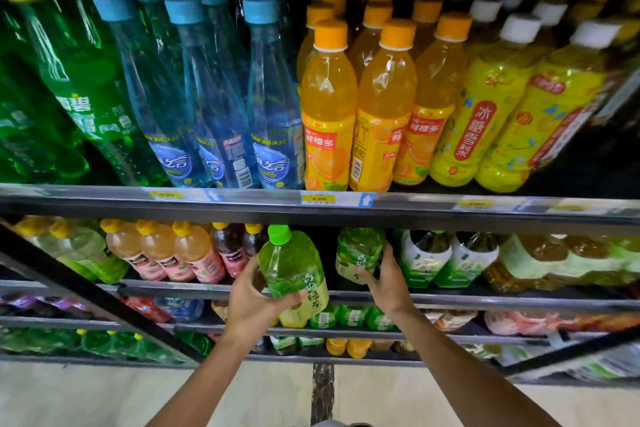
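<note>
1. Left hand [254, 295]: fingers and thumb are wrapped round the lower body of the held green tea bottle [294, 270]. The bottle hangs in front of the second shelf, tilted, with its green cap [279, 234] towards 11 o'clock.
2. Right hand [386, 279]: it lies at 3 o'clock of the left, with the thumb on one flank and the fingers curled across the label of the shelved green tea bottle [358, 253]. That bottle stands in its row just behind the shelf rail [485, 300]. The hand hides its base, so it may be resting or already lifted.
3. Materials: both bottles are thin clear plastic with rounded shoulders and faceted walls, filled with pale yellow-green liquid. A glossy film label sleeves the lower half of each, and the caps are ribbed.
4. Hazard, left: the grip sits low, so most of the bottle's weight is above the fingers. On smooth film the bottle could pivot and slide out of the hand.
5. Hazard, right: the white-labelled tea bottles [426, 260] stand just beside it at 3 o'clock. Drawing the bottle out askew could drag or topple them over the rail.
6. Hazard, overhead: the price strip [318, 199] runs at 12 o'clock. Lifting either bottle steeply could knock its cap against it.
7. Hazard, flank: the dark tea bottles [227, 250] at 9 o'clock leave the held bottle little room to swing.
</note>
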Available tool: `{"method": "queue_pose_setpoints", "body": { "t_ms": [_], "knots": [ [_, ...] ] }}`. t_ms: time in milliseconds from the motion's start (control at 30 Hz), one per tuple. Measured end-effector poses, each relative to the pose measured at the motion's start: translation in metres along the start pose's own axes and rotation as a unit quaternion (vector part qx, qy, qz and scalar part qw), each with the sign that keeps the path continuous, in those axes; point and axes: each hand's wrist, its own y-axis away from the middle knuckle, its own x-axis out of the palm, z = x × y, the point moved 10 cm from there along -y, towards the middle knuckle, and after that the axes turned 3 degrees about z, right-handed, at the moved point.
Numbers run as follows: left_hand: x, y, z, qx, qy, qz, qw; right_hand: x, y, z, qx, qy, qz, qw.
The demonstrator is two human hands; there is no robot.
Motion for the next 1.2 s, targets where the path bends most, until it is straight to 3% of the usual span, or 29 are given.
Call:
{"method": "queue_pose_setpoints", "body": {
  "t_ms": [467,600,833,933,1067,1200],
  "knots": [
    [0.055,-0.039,-0.02,0.057,-0.013,0.026,0.998,-0.01,0.012,-0.002,0.017,0.009,-0.036,0.999],
    [0.063,-0.059,-0.003,0.045,-0.019,0.019,0.999,-0.007,0.014,-0.003,0.026,0.032,-0.033,0.999],
    [0.08,-0.063,0.02,0.016,0.007,0.077,0.997,-0.002,0.018,-0.013,0.05,0.023,-0.044,0.998],
    [0.084,-0.054,0.007,0.061,-0.008,0.08,0.995,0.008,0.034,-0.013,0.029,-0.034,-0.042,0.998],
    [0.08,-0.028,0.002,0.123,-0.041,0.027,0.991,0.01,0.051,-0.004,-0.001,-0.101,-0.045,0.994],
    [0.096,-0.015,-0.003,0.138,-0.058,0.053,0.987,0.015,0.053,0.006,-0.013,-0.102,-0.038,0.994]
  ]
}}
